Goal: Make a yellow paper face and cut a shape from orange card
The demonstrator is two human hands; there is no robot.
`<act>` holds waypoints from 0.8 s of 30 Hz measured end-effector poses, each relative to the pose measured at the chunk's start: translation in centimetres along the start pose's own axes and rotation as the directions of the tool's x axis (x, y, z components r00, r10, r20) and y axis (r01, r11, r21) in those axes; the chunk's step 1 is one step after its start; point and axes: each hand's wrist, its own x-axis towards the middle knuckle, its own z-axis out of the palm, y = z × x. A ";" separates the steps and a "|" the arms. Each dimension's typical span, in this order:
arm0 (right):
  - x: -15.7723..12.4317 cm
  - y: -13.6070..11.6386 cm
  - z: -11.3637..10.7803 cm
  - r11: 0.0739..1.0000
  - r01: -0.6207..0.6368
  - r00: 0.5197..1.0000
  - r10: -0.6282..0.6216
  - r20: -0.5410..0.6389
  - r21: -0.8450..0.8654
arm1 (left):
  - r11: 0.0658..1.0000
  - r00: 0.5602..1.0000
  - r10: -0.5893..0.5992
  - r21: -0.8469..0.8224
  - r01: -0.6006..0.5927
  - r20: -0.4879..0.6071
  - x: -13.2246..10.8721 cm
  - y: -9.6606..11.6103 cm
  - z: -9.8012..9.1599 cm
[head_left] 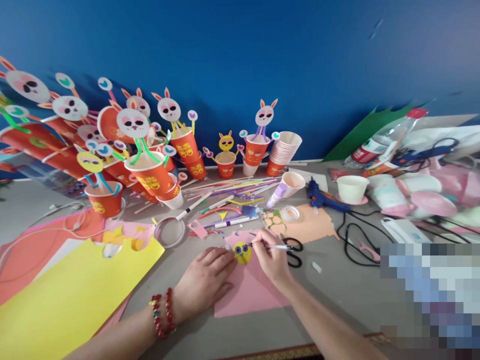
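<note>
A round yellow paper face [242,254] with large dark-ringed eyes lies on a pink sheet of paper [251,295] in front of me. My left hand [208,275] rests flat, its fingertips at the left edge of the face. In my right hand [273,257] a pen [279,246] is gripped, its tip at the right side of the face beside an eye. Black-handled scissors [295,251] lie just right of that hand, their blades partly hidden behind it.
Paper cups with rabbit faces [152,175] crowd the back left. A blue glue gun [325,197] and its black cord lie right, near a white cup [352,189]. Yellow paper [90,295] covers the left side. Markers [232,222] and a tape roll [170,231] lie in the middle.
</note>
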 end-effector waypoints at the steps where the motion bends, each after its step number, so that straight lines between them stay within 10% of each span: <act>1: 0.0 0.0 0.0 1.000 0.001 1.000 -0.001 -0.006 -0.004 | 1.000 1.000 0.000 0.000 0.000 -0.004 0.0 0.0 0.0; 24: -0.1 0.0 0.0 0.999 -0.008 0.999 0.009 -0.034 0.038 | 1.000 1.000 -0.005 -0.011 0.005 0.007 0.1 0.2 -0.3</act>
